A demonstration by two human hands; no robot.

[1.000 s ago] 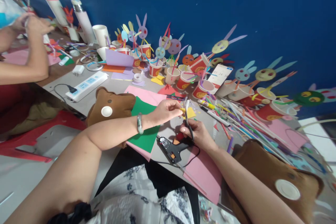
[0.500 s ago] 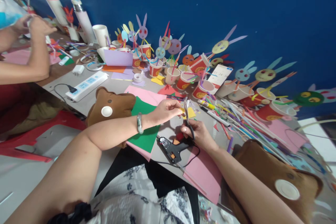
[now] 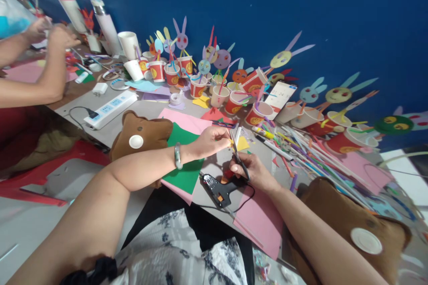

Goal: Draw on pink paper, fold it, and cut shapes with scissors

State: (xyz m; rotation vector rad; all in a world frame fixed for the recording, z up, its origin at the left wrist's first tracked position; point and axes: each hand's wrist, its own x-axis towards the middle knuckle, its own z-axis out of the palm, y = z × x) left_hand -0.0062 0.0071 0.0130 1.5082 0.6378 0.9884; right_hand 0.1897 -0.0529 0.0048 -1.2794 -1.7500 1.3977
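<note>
My left hand pinches a small piece of yellow paper, mostly hidden by the fingers. Closed around the handles of a pair of scissors, my right hand holds the blades up against that piece. A black glue gun lies on the table just below both hands. Under my left wrist, a green sheet rests on pink paper. Another yellow scrap lies behind the scissors.
Paper cups with rabbit faces line the blue wall. Pipe cleaners lie to the right, brown cushions at both sides. A power strip sits left; a phone leans behind. At far left, another person's hands work.
The scissors have tilted left, their blades now closer to my left fingers. The purple sheet held up among the cups is gone from there, and a light blue sheet shows. The other person's hands shifted right.
</note>
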